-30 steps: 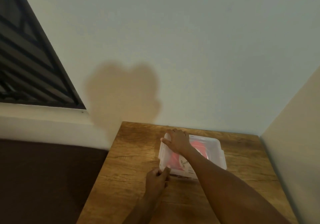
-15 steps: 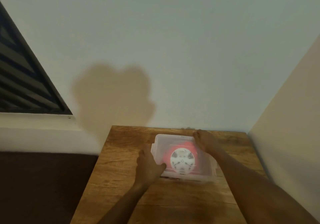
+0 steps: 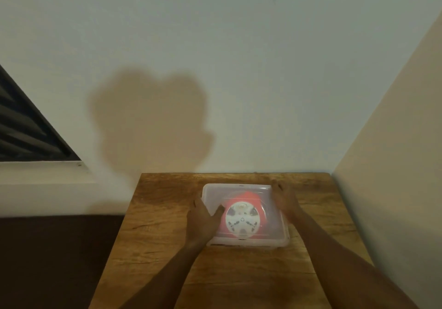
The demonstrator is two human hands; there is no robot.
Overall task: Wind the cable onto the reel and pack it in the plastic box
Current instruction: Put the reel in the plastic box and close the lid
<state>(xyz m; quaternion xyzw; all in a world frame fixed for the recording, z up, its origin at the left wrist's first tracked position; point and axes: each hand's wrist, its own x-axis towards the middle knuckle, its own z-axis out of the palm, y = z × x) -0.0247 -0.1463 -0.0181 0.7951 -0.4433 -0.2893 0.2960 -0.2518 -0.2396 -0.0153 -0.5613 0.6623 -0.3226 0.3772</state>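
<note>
Now the plastic box (image 3: 244,215) is lying flat on the wooden table (image 3: 155,237) with its translucent lid (image 3: 239,190) covering it, whereas a second ago it was being held tipped up on one edge between the hands. Both hands have moved out to the flanks since then: the left hand (image 3: 203,220) is resting against the box's left side with its thumb lying over the lid and holding nothing else, and the right hand (image 3: 284,198) is pressing flat, fingers extended, along the right edge. Inside, the reel (image 3: 242,220) is showing through the lid, white face up with the red cable (image 3: 248,195) wound around it. The view is blurred, so the latches may or may not be snapped. Judging from this, winding and packing are finished, and only the closing of the lid is being settled.
</note>
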